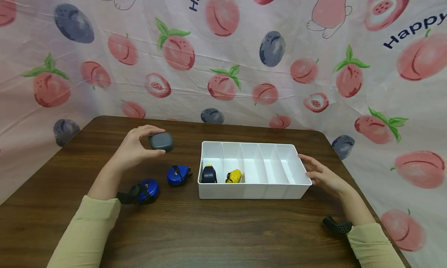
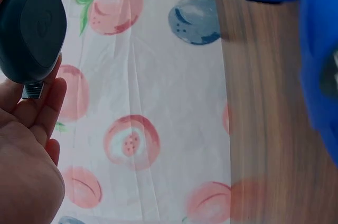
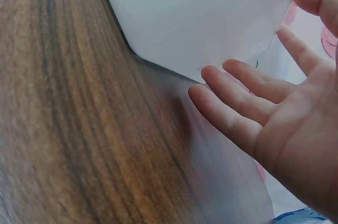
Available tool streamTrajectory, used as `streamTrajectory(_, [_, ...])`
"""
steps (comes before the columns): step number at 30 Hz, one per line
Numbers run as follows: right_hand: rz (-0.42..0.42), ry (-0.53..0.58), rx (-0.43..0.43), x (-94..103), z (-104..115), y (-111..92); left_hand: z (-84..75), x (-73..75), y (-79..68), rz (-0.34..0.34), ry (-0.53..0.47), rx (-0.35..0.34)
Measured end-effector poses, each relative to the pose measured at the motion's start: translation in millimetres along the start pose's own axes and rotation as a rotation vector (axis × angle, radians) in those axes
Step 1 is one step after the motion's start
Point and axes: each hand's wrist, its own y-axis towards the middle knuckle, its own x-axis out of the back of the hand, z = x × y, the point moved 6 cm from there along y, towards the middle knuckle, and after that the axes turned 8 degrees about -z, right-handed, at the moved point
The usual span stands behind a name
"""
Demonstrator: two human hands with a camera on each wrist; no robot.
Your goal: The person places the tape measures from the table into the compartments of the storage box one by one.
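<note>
In the head view, my left hand [image 1: 137,145] pinches a dark grey-green tape measure [image 1: 161,142] between thumb and fingers, above the left part of the table. The left wrist view shows its metal end tab [image 2: 33,90] sticking out below the rounded case. At the right, my right hand [image 1: 323,174] is at the end wall of a white divided box [image 1: 249,191], fingers spread and fairly straight, fingertips at the wall. The leftmost compartment holds a navy tape measure [image 1: 209,174] with a yellow top. A smaller yellow-and-black one [image 1: 234,176] lies in the second compartment.
Two blue tape measures with black straps, one nearer the box [image 1: 177,175] and one by my left forearm [image 1: 148,191], lie on the brown wooden table [image 1: 223,229]. Behind stands a fruit-print cloth [image 1: 241,58].
</note>
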Motion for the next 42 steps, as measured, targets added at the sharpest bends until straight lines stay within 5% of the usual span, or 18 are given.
streamTrajectory(42, [0.001, 0.022, 0.002, -0.6, 1, 0, -66.0, -51.3, 28.6, 0.069, -0.224, -0.030])
